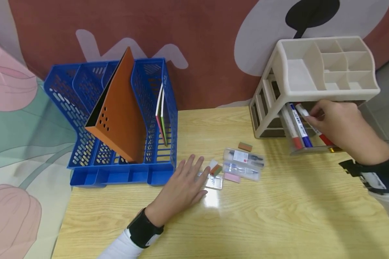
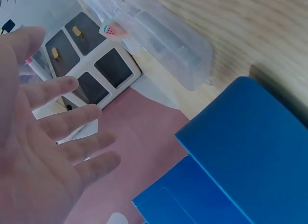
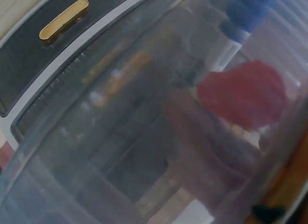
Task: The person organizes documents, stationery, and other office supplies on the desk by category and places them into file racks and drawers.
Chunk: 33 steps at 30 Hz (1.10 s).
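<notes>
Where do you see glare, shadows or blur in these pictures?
Head view: white glare on the pale yellow wood-grain table, a broad soft shadow at its right; left wrist view: dark shadow beside the blue plastic organizer; right wrist view: hazy, with a red marker end blurred through the clear plastic drawer.

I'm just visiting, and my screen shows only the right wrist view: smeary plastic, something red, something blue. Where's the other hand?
Observer: The left hand is beside a blue rack, fingers extended.
Visitor: Does the rack hold anything?
Observer: Yes, a big orange folder stands tilted in it.
Visitor: And what are the left hand's fingers pointing towards?
Observer: A small cluster of things, with two clear cases lying side by side among them.
</notes>
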### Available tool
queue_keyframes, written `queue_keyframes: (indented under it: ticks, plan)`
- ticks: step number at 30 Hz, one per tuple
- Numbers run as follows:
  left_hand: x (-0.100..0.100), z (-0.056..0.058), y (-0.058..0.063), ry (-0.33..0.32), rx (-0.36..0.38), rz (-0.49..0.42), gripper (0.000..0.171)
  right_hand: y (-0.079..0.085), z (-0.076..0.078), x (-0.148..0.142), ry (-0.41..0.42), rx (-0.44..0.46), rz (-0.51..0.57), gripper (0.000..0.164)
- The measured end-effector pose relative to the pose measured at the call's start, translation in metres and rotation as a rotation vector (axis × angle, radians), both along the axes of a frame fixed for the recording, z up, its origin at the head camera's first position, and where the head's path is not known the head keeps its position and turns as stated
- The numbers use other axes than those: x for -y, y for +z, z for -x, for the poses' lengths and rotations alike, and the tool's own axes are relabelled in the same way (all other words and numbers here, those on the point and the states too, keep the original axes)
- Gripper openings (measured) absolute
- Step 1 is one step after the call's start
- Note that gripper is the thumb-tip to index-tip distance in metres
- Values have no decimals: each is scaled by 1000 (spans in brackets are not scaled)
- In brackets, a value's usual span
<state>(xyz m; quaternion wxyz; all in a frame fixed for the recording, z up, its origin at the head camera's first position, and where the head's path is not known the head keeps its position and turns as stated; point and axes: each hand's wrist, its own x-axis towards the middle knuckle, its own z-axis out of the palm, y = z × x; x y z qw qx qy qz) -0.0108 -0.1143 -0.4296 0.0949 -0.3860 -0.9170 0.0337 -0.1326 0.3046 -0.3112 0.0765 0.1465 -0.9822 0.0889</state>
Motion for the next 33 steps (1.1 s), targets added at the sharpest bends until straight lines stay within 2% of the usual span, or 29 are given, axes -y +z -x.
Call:
queue_keyframes:
  ticks: [6,10,12,17,22,24,29,31,33]
  plan:
    - [1,7,-1,49,24,-29,62,-1,2,1,-14,69,1,17]
    - [1,9,-2,61,41,-52,61,1,3,0,-28,104,-13,19]
    - [0,10,-3,59,47,-61,62,4,-1,-1,-46,111,-18,21]
    - [-2,9,-5,56,56,-71,67,14,-28,2,-79,11,-10,22]
    - [-4,9,-5,53,58,-82,73,19,-60,6,-90,-183,56,17]
    - [-4,9,-4,49,50,-86,74,17,-70,5,-114,-267,91,17]
    - [-4,12,-4,34,30,-91,77,6,-91,2,-203,-379,252,26]
    - [-3,13,-3,33,23,-85,78,-2,-97,1,-248,-406,318,29]
    - [-3,16,-2,32,15,-80,79,-9,-102,-1,-312,-427,333,31]
